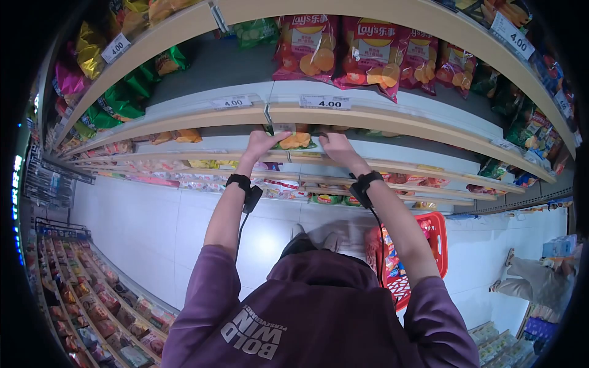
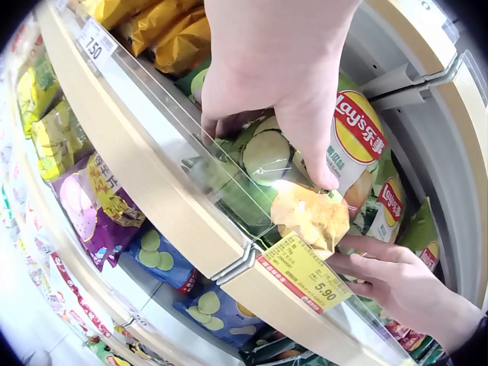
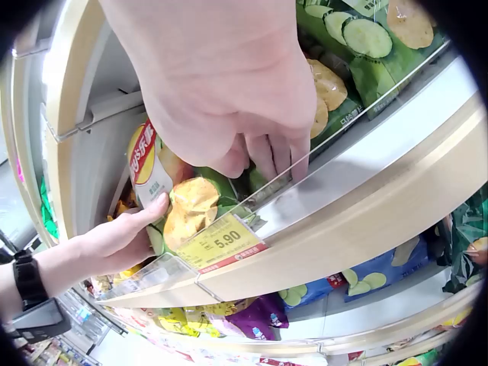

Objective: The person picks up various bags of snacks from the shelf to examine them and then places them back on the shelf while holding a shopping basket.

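Observation:
A green bag of Lay's potato chips (image 1: 296,140), printed with cucumber slices and a golden chip, stands at the front of a shelf. On its left side my left hand (image 1: 261,145) grips it, the thumb lying across the printed front. Those fingers reach round the side and are partly hidden in the left wrist view. My right hand (image 1: 342,151) holds the bag's right edge; its curled fingers (image 3: 268,156) dip behind the clear plastic lip. Just behind stands another green Lay's bag (image 2: 389,202).
A yellow 5.90 price tag (image 2: 305,276) hangs on the shelf front below the bag. Pink Lay's bags (image 1: 371,55) stand one shelf higher. Blue chip bags (image 2: 217,311) lie on a lower shelf. A red shopping basket (image 1: 437,245) is beside me; another person's legs (image 1: 527,279) show at right.

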Demonstrator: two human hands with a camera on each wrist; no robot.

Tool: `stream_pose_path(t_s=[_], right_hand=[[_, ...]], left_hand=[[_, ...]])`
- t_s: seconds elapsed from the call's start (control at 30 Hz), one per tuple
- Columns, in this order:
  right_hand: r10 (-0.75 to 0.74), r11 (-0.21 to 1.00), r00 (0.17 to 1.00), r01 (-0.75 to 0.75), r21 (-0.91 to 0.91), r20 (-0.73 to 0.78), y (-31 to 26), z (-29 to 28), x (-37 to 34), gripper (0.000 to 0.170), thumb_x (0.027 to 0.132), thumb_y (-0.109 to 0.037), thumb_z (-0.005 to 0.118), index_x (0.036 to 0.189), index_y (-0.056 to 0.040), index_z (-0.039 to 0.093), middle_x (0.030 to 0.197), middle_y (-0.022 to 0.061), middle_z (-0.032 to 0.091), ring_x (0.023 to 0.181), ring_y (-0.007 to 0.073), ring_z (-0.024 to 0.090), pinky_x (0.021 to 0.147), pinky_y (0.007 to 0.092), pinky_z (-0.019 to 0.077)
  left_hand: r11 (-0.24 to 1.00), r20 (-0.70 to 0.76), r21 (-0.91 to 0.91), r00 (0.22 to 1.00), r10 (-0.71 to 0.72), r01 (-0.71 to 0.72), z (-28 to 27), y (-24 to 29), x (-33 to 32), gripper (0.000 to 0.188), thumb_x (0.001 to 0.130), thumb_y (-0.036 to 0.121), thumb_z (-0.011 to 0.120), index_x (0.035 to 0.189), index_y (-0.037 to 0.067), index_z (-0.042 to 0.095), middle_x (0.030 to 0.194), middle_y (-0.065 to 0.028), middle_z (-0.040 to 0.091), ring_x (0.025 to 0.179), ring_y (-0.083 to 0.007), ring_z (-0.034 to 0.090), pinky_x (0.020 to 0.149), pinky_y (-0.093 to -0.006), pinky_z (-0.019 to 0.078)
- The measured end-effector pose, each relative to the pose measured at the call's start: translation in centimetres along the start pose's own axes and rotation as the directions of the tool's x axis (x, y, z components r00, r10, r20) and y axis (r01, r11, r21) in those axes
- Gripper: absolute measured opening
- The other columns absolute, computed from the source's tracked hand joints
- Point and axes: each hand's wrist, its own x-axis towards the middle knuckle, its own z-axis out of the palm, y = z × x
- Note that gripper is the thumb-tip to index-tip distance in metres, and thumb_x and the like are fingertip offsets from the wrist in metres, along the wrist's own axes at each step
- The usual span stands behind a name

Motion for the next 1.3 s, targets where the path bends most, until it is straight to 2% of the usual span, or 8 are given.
stream_pose_path(t_s=[0.2,0.3,0.4,0.5,0.67,0.87,1.0,1.3], right_hand=[[-0.152,0.987,0.975,0.157,0.017,-0.159,-1.7,-4.0,-9.0,0.013,0.087,-0.008,0.058,0.099,-0.0024,0.062,0.092,0.0212,0.065,0.09,0.0371,0.062,0.077,0.042,0.051],[-0.201,0.977,0.969,0.187,-0.102,-0.146,0.7,-5.8,-15.3,0.019,0.086,-0.006,0.059,0.104,0.0001,0.059,0.107,0.0195,0.063,0.1,0.0362,0.059,0.086,0.0414,0.0481],[-0.124,0.967,0.991,0.109,-0.228,-0.054,4.0,-6.3,-21.8,0.038,0.085,-0.012,0.063,0.12,0.0005,0.053,0.13,0.0207,0.05,0.119,0.0379,0.047,0.102,0.0448,0.0375],[0.14,0.966,0.99,-0.136,-0.222,0.0,6.5,-5.1,-28.3,0.054,0.084,-0.026,0.067,0.127,-0.0001,0.047,0.143,0.0227,0.035,0.124,0.0401,0.04,0.106,0.0457,0.0328],[0.467,0.871,0.884,-0.464,0.164,0.019,8.4,-0.4,-35.7,0.041,0.099,-0.031,0.042,0.122,0.0019,0.052,0.121,0.0223,0.053,0.119,0.0362,0.046,0.103,0.042,0.0331],[0.413,0.909,0.906,-0.404,0.102,-0.094,8.5,1.7,-36.2,0.036,0.098,-0.029,0.044,0.114,0.0006,0.057,0.112,0.0203,0.057,0.111,0.0354,0.05,0.098,0.0422,0.0375],[0.365,0.93,0.922,-0.368,0.007,-0.13,8.4,1.6,-35.1,0.032,0.094,-0.025,0.048,0.111,-0.0003,0.058,0.108,0.0198,0.06,0.104,0.0342,0.055,0.092,0.0421,0.0419],[0.537,0.814,0.757,-0.58,-0.005,-0.371,8.8,3.3,-35.6,0.046,0.096,-0.039,0.043,0.118,0.0011,0.051,0.091,0.0227,0.063,0.085,0.0329,0.062,0.078,0.0418,0.0467]], left_hand=[[0.982,-0.414,0.134,0.893,0.178,-0.134,1.3,0.7,-5.8,0.076,0.08,0.034,0.075,0.132,-0.006,0.037,0.133,-0.0236,0.046,0.124,-0.0307,0.046,0.106,-0.0374,0.0332],[0.986,-0.521,0.047,0.839,0.159,-0.157,1.6,0.9,-11.8,0.053,0.085,0.026,0.067,0.123,-0.005,0.047,0.12,-0.0225,0.054,0.112,-0.0335,0.053,0.095,-0.0399,0.0412],[0.995,-0.409,0.089,0.91,0.071,-0.038,3.2,-2.9,-18.4,0.027,0.091,0.016,0.057,0.111,-0.004,0.055,0.102,-0.02,0.061,0.098,-0.0322,0.059,0.086,-0.0386,0.0444],[0.951,0.112,0.28,0.98,-0.166,0.129,5.4,-13.3,-27.3,0.022,0.092,0.02,0.05,0.1,0.001,0.059,0.093,-0.0199,0.064,0.088,-0.0377,0.062,0.077,-0.0442,0.049],[0.573,0.516,0.782,0.26,-0.816,0.247,3.0,-16.7,-45.8,0.026,0.076,0.026,0.063,0.092,0.006,0.071,0.103,-0.0146,0.067,0.095,-0.0307,0.065,0.084,-0.0434,0.0522],[0.71,0.591,0.682,0.438,-0.678,0.179,0.3,-23.2,-52.3,0.025,0.077,0.026,0.061,0.088,0.006,0.071,0.104,-0.0169,0.067,0.098,-0.0311,0.065,0.083,-0.0447,0.0526],[0.796,0.303,0.445,0.768,-0.564,0.41,3.4,-30.0,-47.8,0.02,0.082,0.025,0.057,0.087,0.01,0.069,0.068,-0.008,0.069,0.061,-0.0291,0.068,0.068,-0.0368,0.0564],[0.977,0.219,0.158,0.96,-0.175,0.142,-1.4,-15.1,-31.7,0.026,0.088,0.018,0.052,0.107,0.001,0.059,0.089,-0.0195,0.068,0.086,-0.0373,0.065,0.08,-0.0434,0.0512]])
